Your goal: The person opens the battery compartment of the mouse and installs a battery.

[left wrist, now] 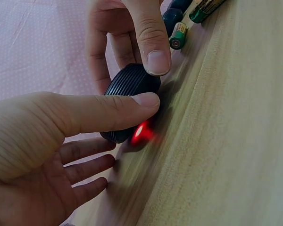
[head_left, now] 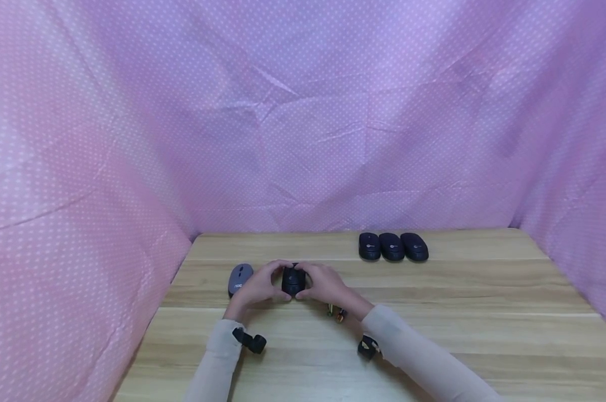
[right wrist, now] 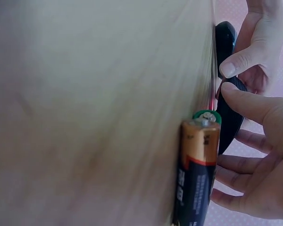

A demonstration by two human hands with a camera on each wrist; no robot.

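Between both hands is a black computer mouse (head_left: 293, 282) with a ribbed end (left wrist: 132, 80). Red light shines from its underside near the tabletop. My left hand (head_left: 259, 287) grips it from the left, thumb across the near end and fingers reaching the far end. From the right, my right hand (head_left: 325, 283) holds it the same way, its thumb close to the left one in the right wrist view. A grey mouse (head_left: 239, 276) lies just left of the left hand, partly covered by it.
Two batteries lie by the right wrist: a black-and-copper one (right wrist: 198, 174) and a smaller green one (left wrist: 178, 36). A row of three dark mice (head_left: 392, 247) sits at the back right of the wooden table (head_left: 473, 312). Pink dotted cloth (head_left: 303, 139) hangs around it.
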